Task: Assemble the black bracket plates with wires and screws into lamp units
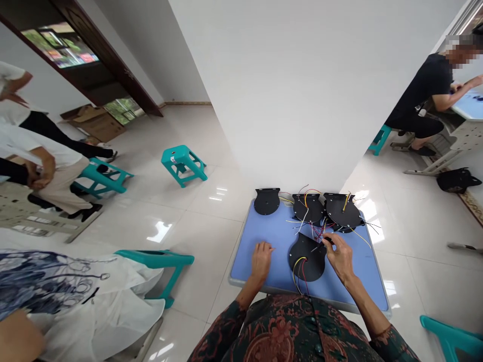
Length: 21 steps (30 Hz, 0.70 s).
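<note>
Pinching wires [319, 232], right hand [340, 257], just beside black plate [306, 260]; open left hand [261, 260] on blue table [241, 266] near plate.

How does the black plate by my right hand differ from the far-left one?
The near plate turns its tab toward the right hand; the far-left plate points its tab away. The near plate has yellow and red wires across it; the far-left shows none. Both are black.

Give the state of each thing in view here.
Left hand: open, palm down on the light-blue table.
Right hand: fingers pinched at the narrow end of the black fan-shaped plate.
Three other black plates: lying flat at the table's far edge, wires loose.
Brown cardboard box: flaps open, on the floor.
</note>
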Available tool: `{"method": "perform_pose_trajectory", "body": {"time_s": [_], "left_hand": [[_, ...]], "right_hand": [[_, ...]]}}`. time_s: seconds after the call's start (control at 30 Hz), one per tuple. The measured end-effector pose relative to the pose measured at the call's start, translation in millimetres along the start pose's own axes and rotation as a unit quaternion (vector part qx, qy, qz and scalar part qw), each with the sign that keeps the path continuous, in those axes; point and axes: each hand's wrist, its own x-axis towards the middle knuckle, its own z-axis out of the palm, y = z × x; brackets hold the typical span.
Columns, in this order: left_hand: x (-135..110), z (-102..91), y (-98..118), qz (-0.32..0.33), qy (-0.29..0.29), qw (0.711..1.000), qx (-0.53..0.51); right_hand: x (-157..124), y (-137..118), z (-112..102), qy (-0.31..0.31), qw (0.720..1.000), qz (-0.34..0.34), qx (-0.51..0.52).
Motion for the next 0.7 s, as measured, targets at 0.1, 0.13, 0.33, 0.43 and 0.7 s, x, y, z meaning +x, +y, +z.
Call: {"method": "perform_pose_trajectory", "body": {"time_s": [0.1, 0.13, 0.33, 0.43, 0.7], "left_hand": [[-23.0, -9.5, -33.4, -0.001, 0.049, 0.998, 0.027], [-28.5, -10.3, -39.9, -0.001, 0.058, 0.998, 0.029], [-43.6, -8.3, -48.9, -0.01, 0.064, 0.998, 0.013], [-44.7, -9.8, -41.7, -0.016, 0.072, 0.997, -0.015], [-38.1, 16.7, 37.3, -0.17, -0.206, 0.918, -0.295]], "right_hand": [[-2.8, 6.8, 0.8, -0.013, 1.0, 0.018, -0.003], [-2.4, 9.6, 0.9, -0.022, 0.999, 0.023, -0.01], [6.0, 27.2, -2.6, -0.207, 0.956, 0.074, -0.195], [5.7, 32.1, 0.0, -0.26, 0.927, 0.084, -0.257], [0.4, 34.5, 12.8, -0.318, 0.894, 0.097, -0.299]]}}
